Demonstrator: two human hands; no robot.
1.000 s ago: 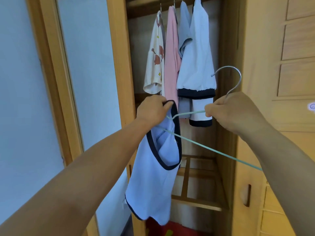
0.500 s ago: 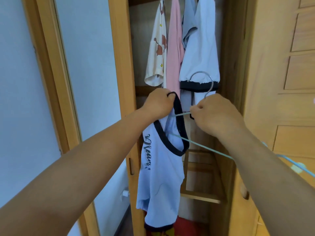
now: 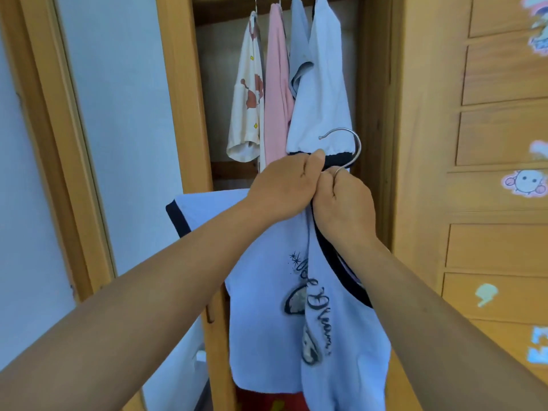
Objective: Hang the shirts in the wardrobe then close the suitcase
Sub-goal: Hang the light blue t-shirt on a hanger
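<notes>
Gripping shirt (image 3: 267, 307) collar w/ both hands (image 3: 314, 191) together; hanger hook (image 3: 347, 149) pokes up, wardrobe rail overhead, unseen.

Both hands (image 3: 284, 188) (image 3: 344, 203) clenched, touching

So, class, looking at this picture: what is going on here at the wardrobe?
A person is putting a light blue shirt with dark trim onto a wire hanger. The left hand grips the shirt at the neck, and the right hand holds the hanger just below its metal hook, which sticks up above both hands. The shirt is not yet hung. In the open wardrobe behind, a cream patterned shirt, a pink one and a pale blue one already hang.
</notes>
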